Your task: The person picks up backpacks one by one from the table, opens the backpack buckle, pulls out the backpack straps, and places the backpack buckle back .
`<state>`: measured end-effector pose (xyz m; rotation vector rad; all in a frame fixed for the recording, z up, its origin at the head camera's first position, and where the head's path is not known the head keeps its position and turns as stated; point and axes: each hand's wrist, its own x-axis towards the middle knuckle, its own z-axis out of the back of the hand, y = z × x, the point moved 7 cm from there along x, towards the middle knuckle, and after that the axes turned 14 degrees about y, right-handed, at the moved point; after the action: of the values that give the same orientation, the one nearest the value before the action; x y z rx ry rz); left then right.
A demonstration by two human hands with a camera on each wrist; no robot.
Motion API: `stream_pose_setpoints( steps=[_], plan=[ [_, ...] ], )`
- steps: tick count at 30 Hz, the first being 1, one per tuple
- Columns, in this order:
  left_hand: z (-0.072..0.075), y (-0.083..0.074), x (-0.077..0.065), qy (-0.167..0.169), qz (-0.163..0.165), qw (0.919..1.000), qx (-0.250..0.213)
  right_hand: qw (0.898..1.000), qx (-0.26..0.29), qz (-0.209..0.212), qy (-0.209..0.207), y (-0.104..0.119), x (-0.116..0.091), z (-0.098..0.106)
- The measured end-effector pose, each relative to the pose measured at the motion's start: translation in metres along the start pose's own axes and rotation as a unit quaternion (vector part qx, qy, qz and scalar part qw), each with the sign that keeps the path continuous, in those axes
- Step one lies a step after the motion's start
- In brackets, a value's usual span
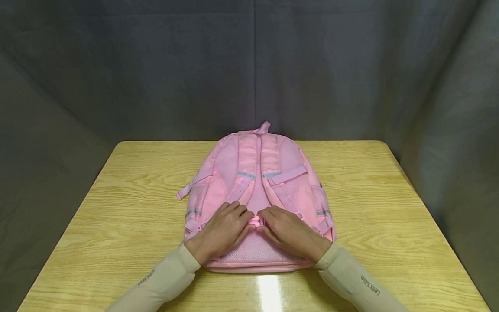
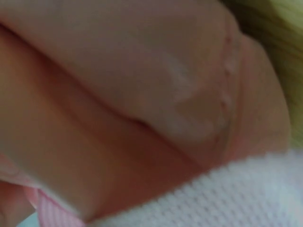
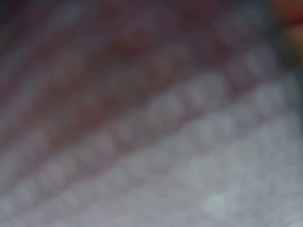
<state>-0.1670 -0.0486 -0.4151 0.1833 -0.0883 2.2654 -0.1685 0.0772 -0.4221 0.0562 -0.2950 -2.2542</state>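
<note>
Left hand (image 1: 222, 229): fingers bent narrow, thumb below; one end of a small pink clip (image 1: 255, 222) is pinched between them.
Right hand (image 1: 290, 232): fingers likewise bent narrow; the opposite end of the clip is pinched.
Clip state: held between both hands, above the lower middle of the backpack; partly hidden by the fingers, so whether it is fastened cannot be told.
Backpack (image 1: 257, 253): pink, laid in the middle of the worktop, strap side up, top end pointed away from the person.
Shoulder straps (image 1: 247, 154): laid side by side along the upper back; each is marked by a grey band (image 1: 246, 175).
Webbing strips: the left strip (image 1: 195, 183) is extended past the backpack's left edge; the right strip (image 1: 287, 175) is laid slantwise near the right band.
Top loop (image 1: 264, 127): seen raised at the far end.
Sleeves (image 1: 163, 275): pale, printed with dark lettering, worn up to both wrists.
Worktop (image 1: 97, 225): wood-grained; a bright reflection is seen near the front.
Curtain (image 1: 249, 73): dark grey, hung behind and along both sides.
Wrist views: blurred; a white mesh (image 2: 227, 198) is shown at the left, coarse weave at the right.
</note>
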Motion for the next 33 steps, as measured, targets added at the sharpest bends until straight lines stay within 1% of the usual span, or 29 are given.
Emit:
stream_pose_setpoints(
  steps=[8, 15, 28, 33],
  plan=[
    [0.0000, -0.0003, 0.0005, -0.017, -0.006, 0.9998, -0.001, 1.000, 0.000, 0.003, -0.005, 0.0000, 0.0001, 0.0012],
    [-0.0010, -0.0002, 0.0005, -0.012, -0.001, 0.9999, 0.006, 1.000, 0.001, 0.001, -0.001, -0.0002, -0.0002, 0.0009],
    [-0.0006, -0.0011, 0.0000, -0.013, 0.002, 0.9999, 0.000, 1.000, 0.006, -0.009, 0.010, -0.0016, -0.0004, 0.0004],
    [-0.0014, -0.0009, -0.0001, -0.008, 0.005, 1.0000, 0.001, 1.000, 0.007, -0.007, 0.008, -0.0014, -0.0005, 0.0006]
  ],
)
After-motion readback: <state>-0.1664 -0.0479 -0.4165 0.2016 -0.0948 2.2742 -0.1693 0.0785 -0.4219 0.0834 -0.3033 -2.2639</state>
